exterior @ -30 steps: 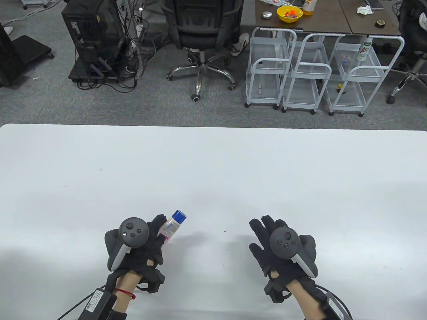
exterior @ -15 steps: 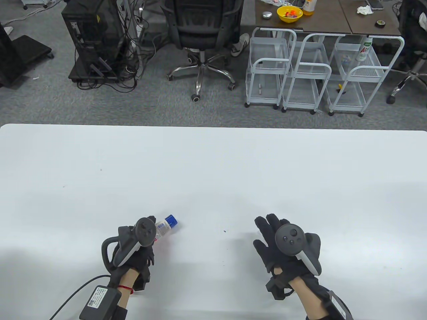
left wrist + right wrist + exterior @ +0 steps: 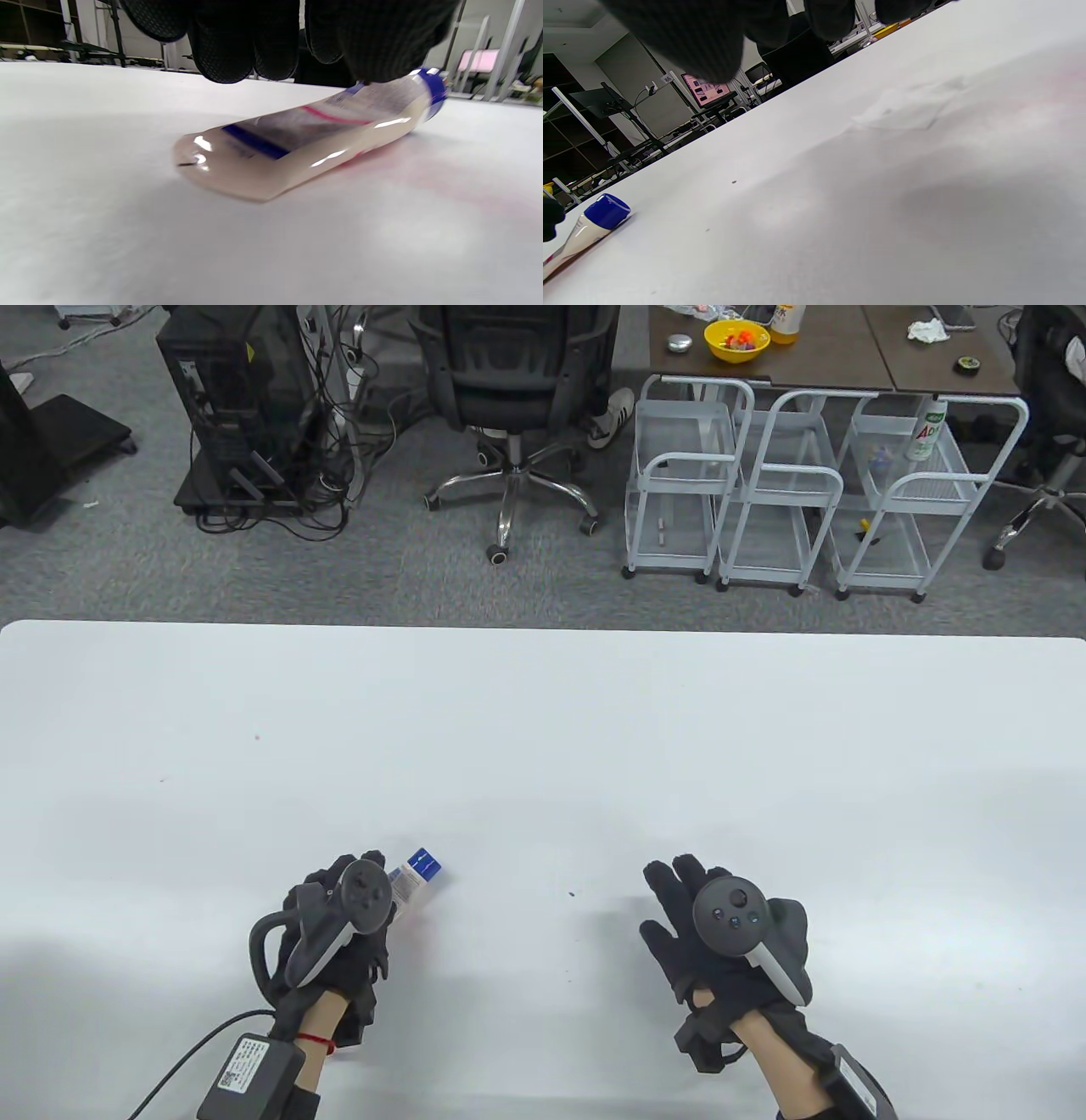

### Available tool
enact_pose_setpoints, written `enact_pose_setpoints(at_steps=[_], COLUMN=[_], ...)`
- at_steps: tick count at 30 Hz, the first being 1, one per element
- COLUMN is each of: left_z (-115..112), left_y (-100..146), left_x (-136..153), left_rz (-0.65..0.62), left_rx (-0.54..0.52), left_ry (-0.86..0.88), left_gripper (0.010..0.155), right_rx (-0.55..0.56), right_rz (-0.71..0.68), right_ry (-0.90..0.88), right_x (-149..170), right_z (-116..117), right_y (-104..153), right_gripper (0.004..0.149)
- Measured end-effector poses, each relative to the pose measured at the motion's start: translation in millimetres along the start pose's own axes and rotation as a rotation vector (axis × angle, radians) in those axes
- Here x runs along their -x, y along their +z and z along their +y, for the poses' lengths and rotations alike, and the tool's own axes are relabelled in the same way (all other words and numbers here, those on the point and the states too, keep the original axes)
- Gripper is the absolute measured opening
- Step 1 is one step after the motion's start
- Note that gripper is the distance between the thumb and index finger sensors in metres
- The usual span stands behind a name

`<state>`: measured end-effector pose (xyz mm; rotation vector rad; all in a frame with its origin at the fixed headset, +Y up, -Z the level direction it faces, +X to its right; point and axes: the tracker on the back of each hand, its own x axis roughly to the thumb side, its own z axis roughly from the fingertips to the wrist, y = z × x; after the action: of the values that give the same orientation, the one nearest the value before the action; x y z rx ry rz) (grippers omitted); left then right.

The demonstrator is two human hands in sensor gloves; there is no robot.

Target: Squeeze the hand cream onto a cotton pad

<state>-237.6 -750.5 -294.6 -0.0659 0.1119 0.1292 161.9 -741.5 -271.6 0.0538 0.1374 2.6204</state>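
The hand cream tube (image 3: 414,877), cream-coloured with a blue cap, lies flat on the white table (image 3: 543,729), cap pointing to the far right. It also shows in the left wrist view (image 3: 297,144) and the right wrist view (image 3: 594,220). My left hand (image 3: 373,869) hovers just over it with fingers (image 3: 237,51) lifted and spread; one finger overlaps the cap end. My right hand (image 3: 663,899) is open and empty, fingers spread above the table. A thin white square cotton pad (image 3: 899,112) lies flat ahead of the right hand; I cannot make it out in the table view.
The table's far edge (image 3: 543,629) borders a grey carpet with an office chair (image 3: 509,415) and white wire carts (image 3: 797,492). A few small dark specks (image 3: 572,892) mark the table between my hands.
My left hand rolled over and lowered the tube from a raised, tilted hold until it lies on the table, then loosened its fingers. The right hand has hardly moved.
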Motion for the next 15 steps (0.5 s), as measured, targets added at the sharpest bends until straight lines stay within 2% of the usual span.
enact_pose_setpoints(at_steps=[7, 10, 15], left_z=[11, 16, 20], left_y=[17, 28, 45], left_x=[-13, -20, -35], left_rz=[-0.180, -0.246, -0.343], left_rx=[-0.035, -0.059, -0.059], left_ry=[0.229, 0.241, 0.235], left_gripper=[0.065, 0.068, 0.073], right_rx=[0.016, 0.027, -0.002], right_rz=[-0.027, -0.029, -0.050], right_ry=[0.000, -0.010, 0.017], right_x=[-4, -4, -9], right_z=[-6, -8, 2], right_y=[5, 6, 7], right_gripper=[0.068, 0.068, 0.068])
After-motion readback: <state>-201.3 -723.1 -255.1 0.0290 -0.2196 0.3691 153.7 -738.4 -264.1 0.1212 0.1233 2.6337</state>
